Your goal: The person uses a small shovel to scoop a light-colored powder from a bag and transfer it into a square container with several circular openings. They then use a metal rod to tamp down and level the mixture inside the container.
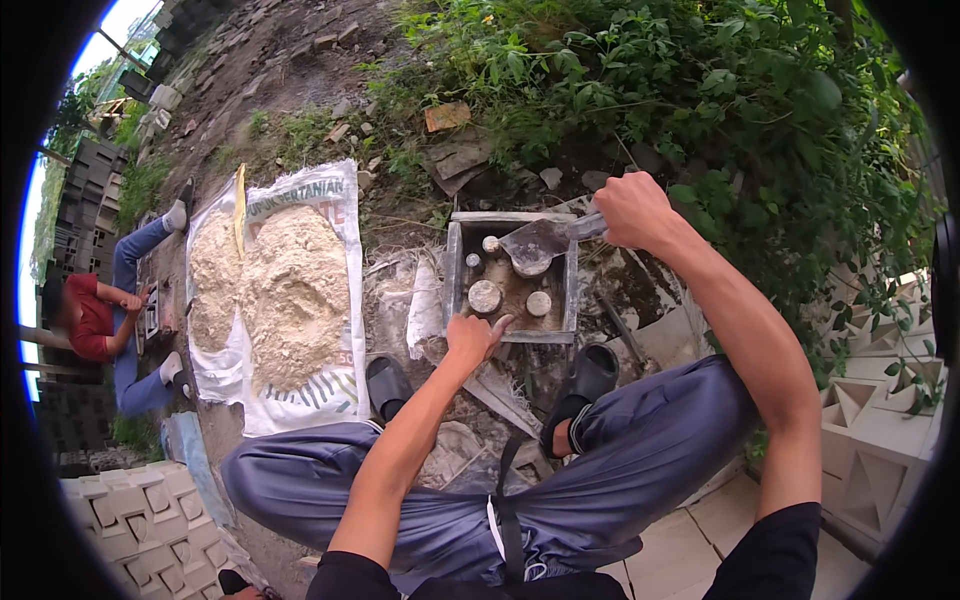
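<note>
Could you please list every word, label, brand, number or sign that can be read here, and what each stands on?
Wording is left uncopied; locations only:
Dark green capitals: top of the white sack.
Larger pinkish-red lettering: just below, partly covered by pale powder.
Small red print: sack's lower right edge.
No readable text on the trowel or rectangular frame.

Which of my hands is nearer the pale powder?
Left. Your left hand is right of the powder, beside the box; your right hand, holding a trowel, is farther right.

Black sleeves, blue-grey trousers
</note>
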`<action>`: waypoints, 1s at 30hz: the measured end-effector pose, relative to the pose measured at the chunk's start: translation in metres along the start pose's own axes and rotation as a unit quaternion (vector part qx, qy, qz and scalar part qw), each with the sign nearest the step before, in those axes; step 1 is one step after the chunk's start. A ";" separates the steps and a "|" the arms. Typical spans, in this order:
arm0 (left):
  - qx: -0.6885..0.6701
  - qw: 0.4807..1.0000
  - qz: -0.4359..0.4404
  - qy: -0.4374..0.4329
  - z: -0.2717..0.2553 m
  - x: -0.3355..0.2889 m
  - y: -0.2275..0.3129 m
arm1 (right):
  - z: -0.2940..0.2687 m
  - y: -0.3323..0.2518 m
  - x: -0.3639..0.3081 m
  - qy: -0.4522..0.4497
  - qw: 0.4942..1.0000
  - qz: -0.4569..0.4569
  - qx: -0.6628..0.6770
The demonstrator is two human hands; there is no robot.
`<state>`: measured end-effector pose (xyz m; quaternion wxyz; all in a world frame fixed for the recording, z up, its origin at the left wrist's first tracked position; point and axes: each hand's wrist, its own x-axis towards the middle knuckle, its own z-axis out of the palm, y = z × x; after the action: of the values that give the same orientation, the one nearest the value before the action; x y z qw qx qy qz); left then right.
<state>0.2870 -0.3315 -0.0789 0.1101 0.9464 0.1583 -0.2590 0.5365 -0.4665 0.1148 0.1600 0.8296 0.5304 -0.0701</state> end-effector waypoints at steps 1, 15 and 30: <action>0.024 0.998 -0.004 0.056 0.005 -0.002 -0.003 | -0.002 0.000 0.000 -0.006 1.000 -0.001 -0.004; -0.247 0.869 0.117 0.413 0.031 0.015 0.036 | -0.011 -0.007 0.004 0.019 1.000 -0.009 0.001; -0.195 0.980 0.033 -0.026 -0.001 0.015 0.082 | 0.000 -0.001 0.007 0.018 1.000 -0.007 0.006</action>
<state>0.3289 -0.4032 -0.0760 0.3049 0.9046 0.1714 -0.2435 0.5382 -0.4598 0.1130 0.1444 0.8280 0.5385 -0.0595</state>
